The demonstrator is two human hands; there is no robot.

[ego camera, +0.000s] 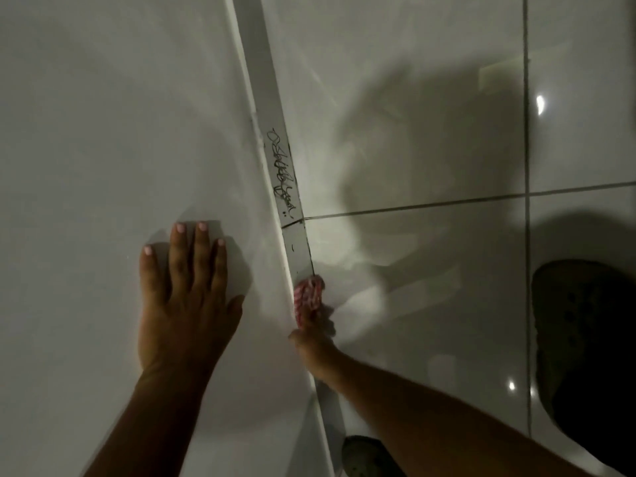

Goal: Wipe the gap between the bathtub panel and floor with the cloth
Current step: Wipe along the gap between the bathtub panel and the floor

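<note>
The white bathtub panel (103, 132) fills the left half of the view. A grey strip (275, 139) with dark scribbles runs diagonally along its foot, where it meets the glossy floor tiles (430, 270). My left hand (182, 297) lies flat on the panel, fingers spread, holding nothing. My right hand (315, 342) is low at the strip, shut on a bunched red-and-white cloth (308, 294). The cloth presses against the seam between strip and floor. Part of my right hand is blurred.
Dark grout lines (413, 204) cross the floor tiles. A dark clog-type shoe (581, 339) stands at the right edge, and another shoe tip (364, 456) shows at the bottom, beside my right forearm. Shadows fall across the tiles.
</note>
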